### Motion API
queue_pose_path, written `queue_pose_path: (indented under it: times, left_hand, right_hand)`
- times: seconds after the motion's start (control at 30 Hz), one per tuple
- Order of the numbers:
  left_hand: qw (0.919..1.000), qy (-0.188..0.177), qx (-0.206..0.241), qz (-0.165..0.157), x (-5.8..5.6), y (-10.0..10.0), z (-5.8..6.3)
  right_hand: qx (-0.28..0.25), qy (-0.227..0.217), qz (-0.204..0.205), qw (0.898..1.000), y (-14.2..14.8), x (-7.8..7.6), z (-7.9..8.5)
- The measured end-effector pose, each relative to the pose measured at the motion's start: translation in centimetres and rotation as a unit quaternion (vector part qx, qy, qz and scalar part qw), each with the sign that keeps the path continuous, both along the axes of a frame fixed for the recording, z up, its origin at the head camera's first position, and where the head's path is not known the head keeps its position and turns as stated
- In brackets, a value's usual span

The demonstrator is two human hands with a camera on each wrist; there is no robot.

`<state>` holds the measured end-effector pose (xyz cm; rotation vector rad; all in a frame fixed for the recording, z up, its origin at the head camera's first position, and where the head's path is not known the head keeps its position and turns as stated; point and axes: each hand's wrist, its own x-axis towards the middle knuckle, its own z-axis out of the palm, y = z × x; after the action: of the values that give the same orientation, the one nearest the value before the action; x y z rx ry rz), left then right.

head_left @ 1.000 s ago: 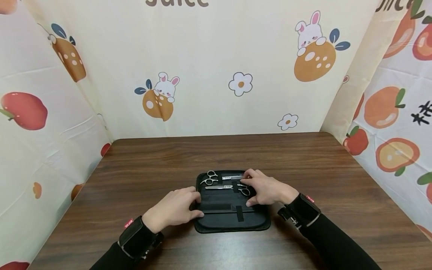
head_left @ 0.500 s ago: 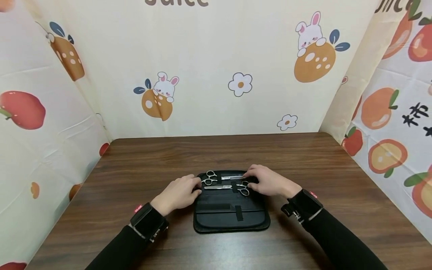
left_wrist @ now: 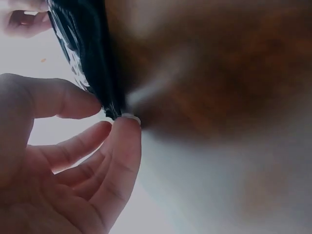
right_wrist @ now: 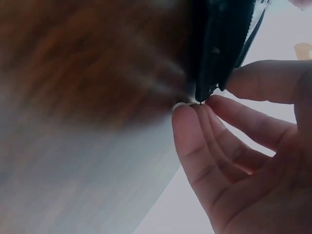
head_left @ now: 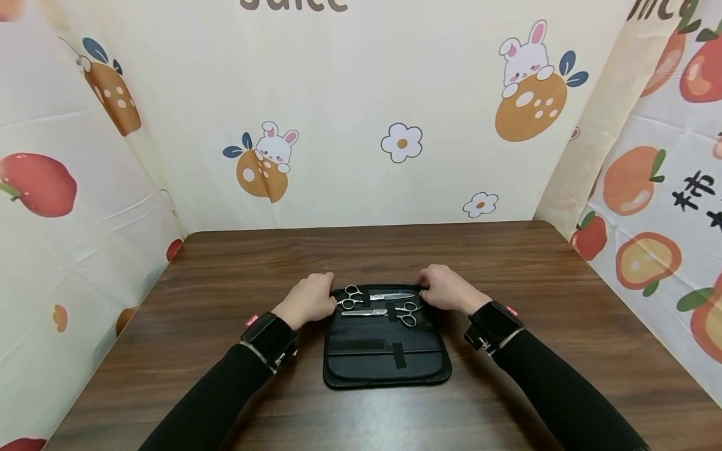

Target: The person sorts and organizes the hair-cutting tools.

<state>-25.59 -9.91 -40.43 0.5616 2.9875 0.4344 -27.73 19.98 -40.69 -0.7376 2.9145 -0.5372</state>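
Observation:
A black scissors case [head_left: 366, 371] lies opened out on the table, its inside facing up. Two pairs of silver hairdressing scissors are strapped into its far half: the farther pair [head_left: 392, 296] has its finger rings to the left, the nearer pair [head_left: 363, 312] to the right. My left hand [head_left: 307, 299] pinches the far left corner of the case, thumb and fingertips at its edge in the left wrist view. At the far right corner, my right hand [head_left: 451, 289] pinches the case edge in the same way. In the near half, a strap [head_left: 399, 356] crosses a flat pocket.
The brown wood-grain table [head_left: 254, 263] reaches back to a cream curtain [head_left: 338, 75] printed with rabbits and flowers. Fruit-printed curtains stand along both sides. Each wrist wears a black band with a camera.
Both hands have slid away from me along the sides of the case to its far corners. The case and scissors have stayed almost where they were.

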Motion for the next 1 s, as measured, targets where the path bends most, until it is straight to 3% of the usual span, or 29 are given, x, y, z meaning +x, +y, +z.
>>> queue_pose_path:
  times: [0.23,0.47,0.63,0.77,0.87,1.0]
  left_hand:
    - [0.9992,-0.038,0.016,-0.002,-1.6,0.8,0.1]
    - [0.9953,-0.090,0.036,-0.011,-2.7,0.5,0.6]
    - [0.9821,-0.163,0.093,-0.003,-3.1,-0.1,0.8]
    - [0.9700,-0.208,0.126,-0.009,-3.1,-0.3,1.2]
    - [0.9679,-0.216,0.127,-0.020,-3.0,-0.4,1.7]
    - [0.9704,-0.203,0.129,-0.018,-3.0,-0.5,2.4]
  right_hand:
    - [0.021,-0.047,-0.019,0.999,-0.8,-0.8,0.9]
    - [0.018,-0.125,-0.029,0.992,-1.3,-1.7,1.4]
    - [-0.020,-0.180,-0.045,0.982,-1.0,-2.0,1.7]
    - [-0.058,-0.233,-0.066,0.969,-0.9,-1.8,2.3]
    - [-0.071,-0.256,-0.077,0.961,-1.0,-1.5,2.7]
    - [-0.070,-0.244,-0.067,0.965,-1.1,-1.6,3.4]
